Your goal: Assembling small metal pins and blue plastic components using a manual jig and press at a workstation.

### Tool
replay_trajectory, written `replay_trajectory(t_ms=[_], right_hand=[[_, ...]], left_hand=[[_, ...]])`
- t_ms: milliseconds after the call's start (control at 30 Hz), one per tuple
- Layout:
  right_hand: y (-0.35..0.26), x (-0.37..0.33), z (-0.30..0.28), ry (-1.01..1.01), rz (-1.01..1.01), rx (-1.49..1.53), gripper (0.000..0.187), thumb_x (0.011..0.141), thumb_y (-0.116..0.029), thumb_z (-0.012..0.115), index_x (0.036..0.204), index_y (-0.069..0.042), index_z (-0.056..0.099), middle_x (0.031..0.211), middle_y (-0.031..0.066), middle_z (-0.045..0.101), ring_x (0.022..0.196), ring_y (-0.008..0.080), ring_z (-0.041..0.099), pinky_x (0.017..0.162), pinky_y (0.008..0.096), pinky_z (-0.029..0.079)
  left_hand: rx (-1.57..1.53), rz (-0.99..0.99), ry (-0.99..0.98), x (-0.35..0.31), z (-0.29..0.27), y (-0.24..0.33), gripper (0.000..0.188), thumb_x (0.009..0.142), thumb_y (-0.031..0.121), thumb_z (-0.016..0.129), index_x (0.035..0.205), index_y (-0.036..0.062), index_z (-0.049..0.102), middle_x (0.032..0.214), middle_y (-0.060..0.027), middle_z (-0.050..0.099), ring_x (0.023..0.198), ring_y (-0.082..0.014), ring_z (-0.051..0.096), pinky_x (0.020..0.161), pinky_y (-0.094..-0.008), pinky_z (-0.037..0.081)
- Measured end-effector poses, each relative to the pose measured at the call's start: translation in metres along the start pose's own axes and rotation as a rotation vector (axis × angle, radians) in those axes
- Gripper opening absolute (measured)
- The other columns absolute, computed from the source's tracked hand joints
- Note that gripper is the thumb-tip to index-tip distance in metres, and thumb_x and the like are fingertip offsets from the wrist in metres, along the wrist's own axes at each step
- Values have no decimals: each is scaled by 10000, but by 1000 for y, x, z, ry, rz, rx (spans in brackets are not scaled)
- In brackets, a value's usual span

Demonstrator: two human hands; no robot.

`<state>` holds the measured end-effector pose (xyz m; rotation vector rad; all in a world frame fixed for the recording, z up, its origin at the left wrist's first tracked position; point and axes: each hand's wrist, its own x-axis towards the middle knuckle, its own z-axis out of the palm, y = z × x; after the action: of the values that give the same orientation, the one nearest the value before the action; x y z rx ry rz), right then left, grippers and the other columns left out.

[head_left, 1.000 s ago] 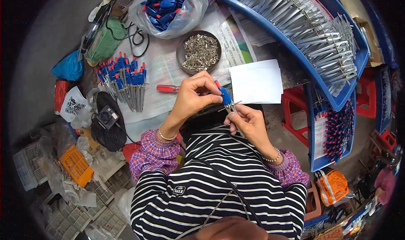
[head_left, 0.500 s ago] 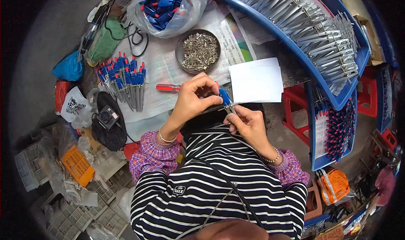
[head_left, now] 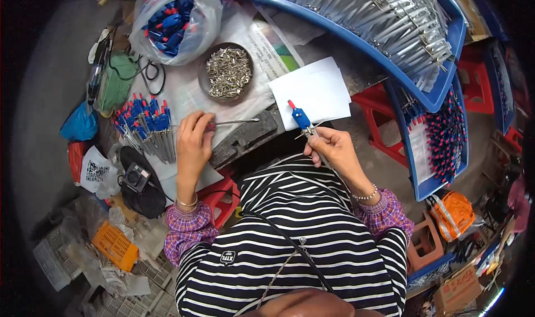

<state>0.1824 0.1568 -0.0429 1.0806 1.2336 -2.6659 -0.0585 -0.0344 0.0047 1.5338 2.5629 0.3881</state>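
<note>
My right hand pinches the silver metal legs of a blue-headed tool with a red tip, its head pointing up and away from me. Small metal pins stick out at the joint below the blue part. To the left, my left hand is closed over the handle of a screwdriver; its shaft points right above a dark metal block. The fingers hide most of the handle. Beside that hand lies a pile of similar blue-headed tools with silver legs.
A round bowl of small metal screws stands beyond my hands, near a plastic bag of blue-red parts. White papers lie right of centre. A blue tray of silver legs fills the far right; another blue tray sits below it.
My left hand has let go of the blue head and moved left onto the screwdriver. My right hand keeps the blue-headed tool, now held upright. The head view has shifted.
</note>
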Motion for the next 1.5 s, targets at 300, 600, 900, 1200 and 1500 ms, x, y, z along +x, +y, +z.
replay_trajectory(t_ms=[300,600,900,1200,1500], right_hand=[[13,10,-1,11,-37,15,189,900,-92,541,977,62,620,703,44,622,530,48,542,474,185,472],[20,13,7,28,-90,37,180,899,-100,541,932,55,626,696,40,621,521,45,538,457,189,460],[17,13,5,3,-100,-24,180,922,-115,537,963,45,607,726,49,621,530,56,535,474,189,460],[20,14,7,-3,-117,-13,184,923,-112,535,982,49,603,732,51,613,545,55,535,479,194,466],[19,15,7,-2,-99,-16,188,926,-115,530,976,50,605,730,51,618,539,52,534,481,191,464]], left_hand=[[-1015,-143,37,4,-14,15,186,796,-27,584,964,20,521,1026,-113,552,908,-222,585,757,-318,482],[-1203,344,199,56,20,107,127,860,-69,486,954,10,450,1007,-198,578,875,-241,594,804,-328,480],[-1093,240,-22,45,49,87,162,814,-113,523,946,-20,526,936,-165,608,880,-244,607,788,-327,485],[-786,391,-145,57,38,101,209,799,-94,525,986,-1,517,948,-164,616,897,-289,613,888,-435,460],[-1092,277,-56,56,54,86,114,917,-15,450,1031,-23,452,969,-197,580,937,-269,592,914,-415,460]])
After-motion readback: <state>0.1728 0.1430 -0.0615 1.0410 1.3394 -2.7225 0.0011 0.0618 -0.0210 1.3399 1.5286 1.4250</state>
